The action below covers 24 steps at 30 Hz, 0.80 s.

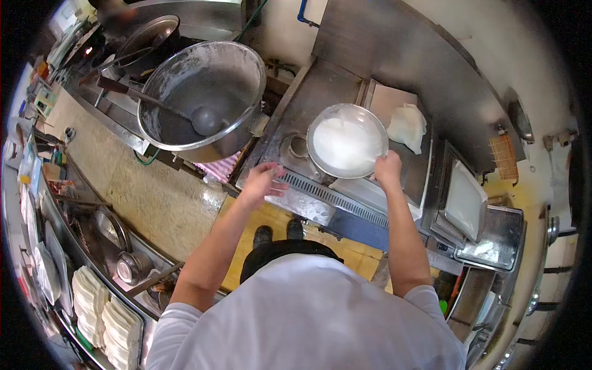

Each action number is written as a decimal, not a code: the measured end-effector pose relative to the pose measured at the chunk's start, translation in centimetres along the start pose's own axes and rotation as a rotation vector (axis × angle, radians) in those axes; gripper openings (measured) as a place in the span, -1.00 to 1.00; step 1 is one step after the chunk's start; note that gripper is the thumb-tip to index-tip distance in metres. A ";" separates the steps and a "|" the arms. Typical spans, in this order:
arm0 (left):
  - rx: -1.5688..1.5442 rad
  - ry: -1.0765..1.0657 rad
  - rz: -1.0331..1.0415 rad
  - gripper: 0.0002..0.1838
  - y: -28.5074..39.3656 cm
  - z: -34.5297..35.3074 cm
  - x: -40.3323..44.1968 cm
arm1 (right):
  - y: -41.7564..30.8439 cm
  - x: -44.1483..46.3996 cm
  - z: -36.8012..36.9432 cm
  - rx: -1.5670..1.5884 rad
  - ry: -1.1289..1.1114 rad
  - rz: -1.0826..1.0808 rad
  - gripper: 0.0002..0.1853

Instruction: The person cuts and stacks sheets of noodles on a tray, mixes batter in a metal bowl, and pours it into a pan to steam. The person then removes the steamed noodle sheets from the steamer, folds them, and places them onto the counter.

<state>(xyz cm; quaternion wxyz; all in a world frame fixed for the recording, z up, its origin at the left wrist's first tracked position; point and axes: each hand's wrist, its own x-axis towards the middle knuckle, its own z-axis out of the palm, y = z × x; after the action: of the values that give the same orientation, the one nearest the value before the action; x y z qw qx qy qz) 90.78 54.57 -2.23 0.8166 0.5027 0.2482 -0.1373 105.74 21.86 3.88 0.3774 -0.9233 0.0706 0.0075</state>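
Note:
My right hand (388,169) is closed around the near right edge of a round metal pan (318,165), where a short handle may be hidden by my fingers. Something smooth and white (348,143) covers much of the pan's inside; whether it is batter or powder I cannot tell. The pan is over the stove top (336,84), just right of a round burner opening (297,147). Empty and with fingers apart, my left hand (264,183) hovers by the stove's front edge, left of the pan.
A large metal pot (246,68) stands at the left with a long-handled ladle (207,121) in it. A white cloth (407,127) lies on a board behind the pan. White trays (465,200) are at the right. Folded white stacks (105,314) fill the lower left.

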 end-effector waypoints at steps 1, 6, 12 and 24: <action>0.010 0.004 0.001 -0.41 -0.6 -0.1 -0.4 | 0.0 -0.1 0.1 -0.004 0.000 0.008 -0.70; 0.045 0.026 -0.020 -0.45 -3.1 -0.3 -2.3 | -0.9 -0.6 0.5 -0.044 0.022 -0.020 -0.71; 0.029 0.037 -0.083 -0.46 -5.5 -0.9 -3.3 | -1.7 -0.5 1.1 -0.103 0.031 0.013 -0.72; 0.015 0.009 -0.086 -0.39 -7.5 -1.7 -4.6 | -0.6 2.6 3.8 -0.298 0.073 -0.051 -0.71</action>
<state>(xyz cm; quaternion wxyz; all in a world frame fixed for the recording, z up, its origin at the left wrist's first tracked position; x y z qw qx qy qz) 82.91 52.55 -5.96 0.8051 0.4982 0.2723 -0.1719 108.56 24.66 1.40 0.2334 -0.9702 0.0592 -0.0254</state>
